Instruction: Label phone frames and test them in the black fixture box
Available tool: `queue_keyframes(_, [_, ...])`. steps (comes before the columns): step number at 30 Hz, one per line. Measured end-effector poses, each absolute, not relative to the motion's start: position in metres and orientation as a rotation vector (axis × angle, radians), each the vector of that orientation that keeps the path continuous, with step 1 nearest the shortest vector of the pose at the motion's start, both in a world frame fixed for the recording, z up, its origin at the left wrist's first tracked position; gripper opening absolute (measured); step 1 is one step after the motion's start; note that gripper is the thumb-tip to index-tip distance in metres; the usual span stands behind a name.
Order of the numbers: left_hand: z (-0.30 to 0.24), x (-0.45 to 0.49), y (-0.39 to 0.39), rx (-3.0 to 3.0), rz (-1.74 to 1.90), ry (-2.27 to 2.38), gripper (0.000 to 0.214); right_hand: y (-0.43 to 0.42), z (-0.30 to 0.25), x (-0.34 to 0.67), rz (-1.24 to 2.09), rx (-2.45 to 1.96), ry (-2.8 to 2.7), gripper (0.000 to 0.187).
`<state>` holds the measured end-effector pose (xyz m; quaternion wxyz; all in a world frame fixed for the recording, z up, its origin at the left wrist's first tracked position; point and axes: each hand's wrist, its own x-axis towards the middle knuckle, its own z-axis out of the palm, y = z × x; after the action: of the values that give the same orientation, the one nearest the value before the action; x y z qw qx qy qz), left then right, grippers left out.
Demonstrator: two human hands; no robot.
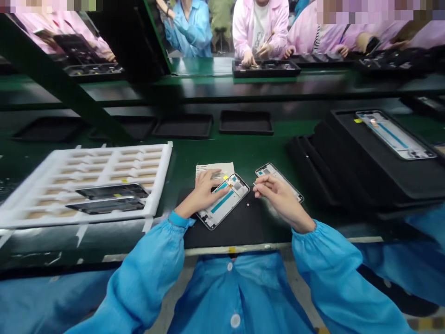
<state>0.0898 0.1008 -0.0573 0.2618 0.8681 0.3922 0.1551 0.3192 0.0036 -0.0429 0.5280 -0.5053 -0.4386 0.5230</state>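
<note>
An opened phone frame with a blue strip (225,201) lies on a black mat (239,227) at the bench's near edge. My left hand (204,191) rests on its upper left corner, fingers pressed down on it. My right hand (278,197) is closed in a pinch on a thin tool I can barely make out, its tip pointing left toward the frame. A second phone frame (274,175) lies just behind my right hand. A tiny screw-like dot (247,204) sits on the mat between my hands.
A white foam tray (104,162) with two phone frames stands at the left. Stacked black trays (347,167) at the right carry another frame (394,134). Empty black trays (245,122) line the green belt. Other people in pink and blue coats work across the bench.
</note>
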Motion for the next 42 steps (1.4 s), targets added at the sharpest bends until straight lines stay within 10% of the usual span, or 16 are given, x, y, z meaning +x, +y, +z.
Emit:
queue_keyframes(10, [-0.002, 0.087, 0.049, 2.561, 0.134, 0.981, 0.022, -0.021, -0.001, 0.3, 1.151, -1.355, -1.426, 0.014])
queue_keyframes(21, [-0.025, 0.081, 0.031, 2.478, 0.943, 0.683, 0.011, -0.022, 0.0, 0.288, 1.091, -1.446, -1.595, 0.011])
queue_keyframes(32, [-0.026, 0.088, 0.03, 2.502, 0.976, 0.879, 0.007, -0.03, -0.039, 0.296, 0.729, -1.372, -1.648, 0.008])
queue_keyframes(42, [-0.025, 0.089, 0.03, 2.567, 0.88, 0.886, 0.01, -0.034, -0.052, 0.301, 0.201, -1.252, -2.036, 0.043])
